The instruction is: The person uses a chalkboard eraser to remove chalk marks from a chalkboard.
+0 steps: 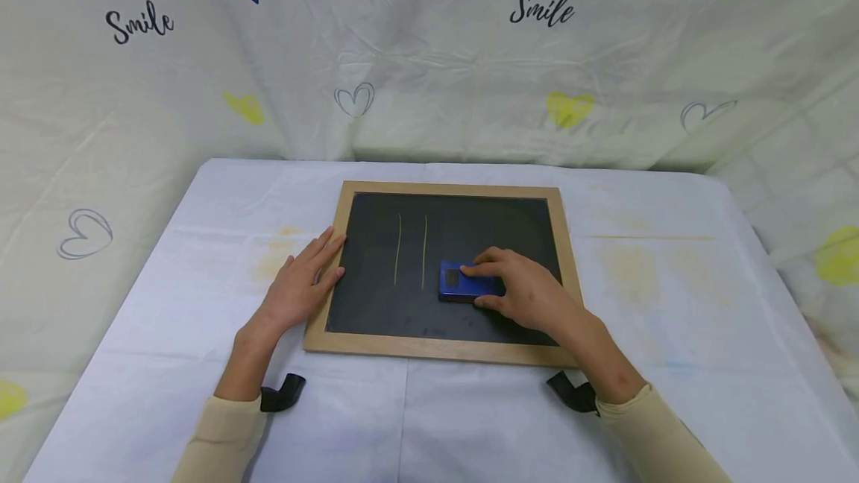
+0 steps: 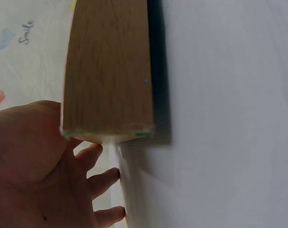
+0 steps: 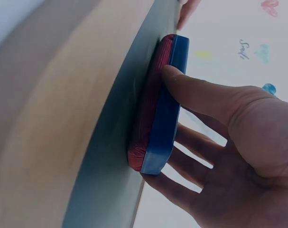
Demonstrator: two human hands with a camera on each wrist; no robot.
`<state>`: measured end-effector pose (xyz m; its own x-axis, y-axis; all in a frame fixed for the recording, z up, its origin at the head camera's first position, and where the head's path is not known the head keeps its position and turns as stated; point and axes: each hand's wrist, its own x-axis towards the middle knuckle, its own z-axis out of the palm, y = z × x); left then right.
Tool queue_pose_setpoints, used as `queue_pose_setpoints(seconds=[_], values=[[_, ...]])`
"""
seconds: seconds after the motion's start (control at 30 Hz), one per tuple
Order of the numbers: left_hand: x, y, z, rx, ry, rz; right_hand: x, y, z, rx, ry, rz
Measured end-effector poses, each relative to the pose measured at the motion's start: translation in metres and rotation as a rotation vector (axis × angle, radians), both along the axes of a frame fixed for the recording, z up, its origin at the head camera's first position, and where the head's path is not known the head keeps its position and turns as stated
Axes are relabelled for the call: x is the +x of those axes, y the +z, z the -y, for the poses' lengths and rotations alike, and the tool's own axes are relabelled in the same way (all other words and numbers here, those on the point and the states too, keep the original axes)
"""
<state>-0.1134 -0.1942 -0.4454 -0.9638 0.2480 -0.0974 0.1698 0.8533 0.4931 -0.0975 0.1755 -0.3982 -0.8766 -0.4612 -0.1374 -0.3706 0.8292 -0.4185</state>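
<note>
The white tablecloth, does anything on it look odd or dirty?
Yes: the tablecloth has faint yellowish smudges on both sides of the chalkboard, plus a thin yellow line to its right. They look like stray marks on white cloth.

The word "Smile" [image 1: 541, 7] can be read twice in black script on the pale backdrop [image 1: 443, 28]

The blackboard [image 1: 486, 226] has room beyond the eraser [image 1: 468, 288] (obstacle).
</note>
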Motion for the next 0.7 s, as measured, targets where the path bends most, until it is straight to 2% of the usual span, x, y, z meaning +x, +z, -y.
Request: queue_pose_setpoints(seconds=[0.33,0.7], values=[[0.000,0.002,-0.001,-0.007,-0.003,-0.006,0.013,0.001,-0.003,0.015,0.029,-0.015],[0.001,0.004,-0.001,-0.003,0.000,0.001,0.009,0.004,0.000,0.018,0.033,-0.010]])
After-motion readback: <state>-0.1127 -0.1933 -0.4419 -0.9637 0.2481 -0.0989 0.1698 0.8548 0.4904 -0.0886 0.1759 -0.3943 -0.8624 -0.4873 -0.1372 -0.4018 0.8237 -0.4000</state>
